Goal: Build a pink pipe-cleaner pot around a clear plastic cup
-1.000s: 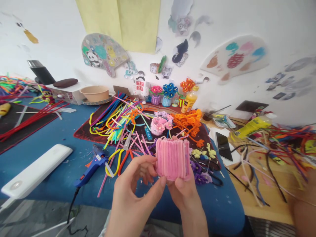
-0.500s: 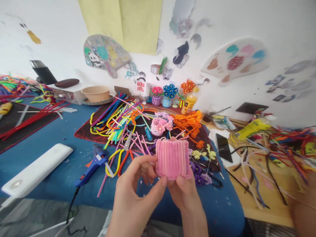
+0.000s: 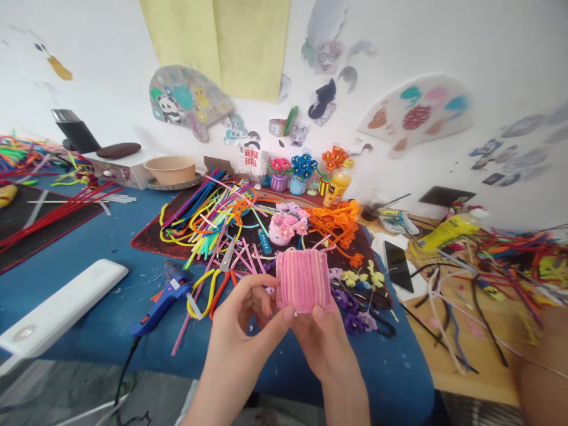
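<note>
Both my hands hold a small pink cup-shaped basket (image 3: pixel 303 280) made of upright pipe cleaners, just above the near edge of the blue table (image 3: pixel 106 236). My left hand (image 3: pixel 243 331) pinches its lower left side with thumb and fingers curled. My right hand (image 3: pixel 323 338) cups it from below, thumb pressed on the bottom front. Behind the basket lies a heap of coloured pipe cleaners (image 3: pixel 208 216) on a dark mat.
A blue glue gun (image 3: pixel 165 296), orange-handled pliers (image 3: pixel 213 284) and scissors lie left of my hands. A white flat device (image 3: pixel 57 305) sits at the near left. Orange pipe-cleaner shapes (image 3: pixel 339 222), small flower pots (image 3: pixel 302 171), a yellow bottle (image 3: pixel 338 183) and a phone (image 3: pixel 396 263) stand beyond.
The pink basket and both hands have shifted slightly left and up in view; the grip looks the same.
</note>
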Motion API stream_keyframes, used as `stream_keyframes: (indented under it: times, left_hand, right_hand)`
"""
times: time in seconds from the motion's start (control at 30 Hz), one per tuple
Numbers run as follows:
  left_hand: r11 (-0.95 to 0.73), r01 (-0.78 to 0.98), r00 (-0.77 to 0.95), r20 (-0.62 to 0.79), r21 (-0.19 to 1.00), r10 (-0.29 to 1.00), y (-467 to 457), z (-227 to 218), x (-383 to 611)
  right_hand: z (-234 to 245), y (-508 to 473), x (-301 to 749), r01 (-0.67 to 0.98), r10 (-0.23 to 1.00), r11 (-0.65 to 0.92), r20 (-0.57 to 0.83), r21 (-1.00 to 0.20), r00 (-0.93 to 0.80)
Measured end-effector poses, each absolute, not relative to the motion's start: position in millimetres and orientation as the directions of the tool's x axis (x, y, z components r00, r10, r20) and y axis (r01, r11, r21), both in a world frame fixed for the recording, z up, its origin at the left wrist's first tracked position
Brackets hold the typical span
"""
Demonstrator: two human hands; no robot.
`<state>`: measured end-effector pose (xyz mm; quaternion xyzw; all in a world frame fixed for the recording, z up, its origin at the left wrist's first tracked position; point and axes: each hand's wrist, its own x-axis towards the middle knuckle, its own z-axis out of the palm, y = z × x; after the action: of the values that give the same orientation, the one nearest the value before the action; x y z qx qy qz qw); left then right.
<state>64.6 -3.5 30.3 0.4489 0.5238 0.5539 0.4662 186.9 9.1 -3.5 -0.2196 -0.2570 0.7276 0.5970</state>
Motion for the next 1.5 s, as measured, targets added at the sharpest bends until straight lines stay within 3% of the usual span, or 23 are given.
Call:
stream_keyframes:
  times: [0.6,0.83,1.0,1.33,1.5]
  left_hand:
    - [-0.117,-0.004,-0.104,0.115,0.993,0.988,-7,25,59]
    - [-0.148,0.135,-0.125,0.165,0.98,0.978,1,35,65]
    - [-0.115,0.095,-0.112,0.126,0.989,0.986,10,29,71]
    - [0.001,-0.131,-0.02,-0.004,0.991,1.0,23,22,75]
    - [-0.011,-0.106,-0.003,0.011,0.994,1.0,26,21,76]
  right_hand:
    - [-13,11,190,-0.838,0.952,-0.196,0.108,-0.509,-0.288]
    - [-24,15,186,-0.871,0.962,-0.248,-0.005,-0.423,-0.272]
    - [-22,22,185,-0.897,0.967,-0.255,-0.084,-0.361,-0.241]
    - [-23,31,187,-0.851,0.967,-0.256,-0.119,-0.459,-0.226]
    - [-24,33,188,-0.873,0.981,-0.193,-0.068,-0.447,-0.182]
